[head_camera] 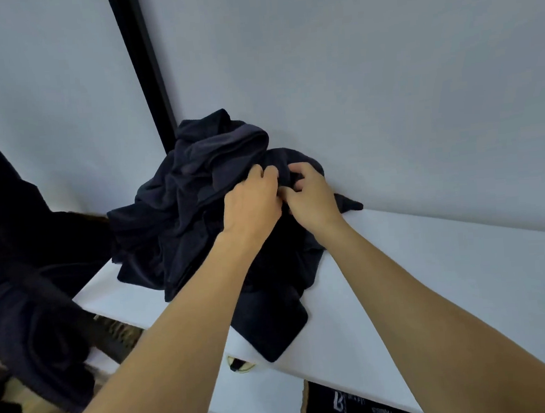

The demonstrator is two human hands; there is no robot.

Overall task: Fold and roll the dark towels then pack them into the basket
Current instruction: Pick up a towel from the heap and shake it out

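Note:
A heap of dark navy towels [181, 212] lies crumpled on the white table [431, 276], pushed against the back wall. One corner of cloth hangs over the table's near edge. My left hand [251, 201] and my right hand [312, 197] meet on top of the heap, side by side, each pinching a fold of the same dark towel. More dark towels [38, 335], at least one rolled, sit low at the left in what looks like a basket, whose rim is mostly hidden.
A black vertical post [145, 67] runs up the pale wall behind the heap. Under the table's near edge a black box with white lettering [359, 406] stands at the bottom. White tabletop stretches to the right of the heap.

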